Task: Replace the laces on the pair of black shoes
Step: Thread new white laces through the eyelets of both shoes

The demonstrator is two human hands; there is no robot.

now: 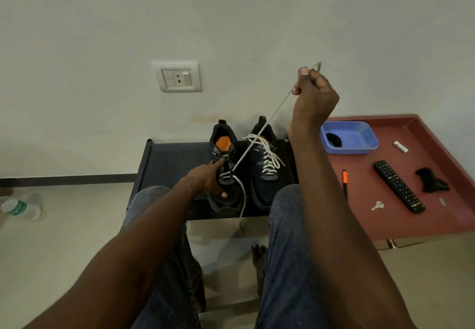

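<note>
My right hand (314,92) holds the taut white lace (259,136) high, and it slants across the laced black shoe (264,164), blocking the way down to it. My left hand (205,179) covers the other black shoe (226,174). The small black table (167,164) has bare room left of the shoes. On the red tray table (372,220), gaps lie between the blue plastic tub (354,138), black remote (398,186) and orange pen (345,179).

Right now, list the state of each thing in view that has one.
left shoe: barely laced, white lace through its lowest eyelets only
right shoe: fully laced in white
white lace: pulled taut up from the left shoe, other end hanging off the table
right hand: raised, pinching the lace
left hand: resting on the left shoe, fingers straight
blue tub: upright, something dark inside
</note>
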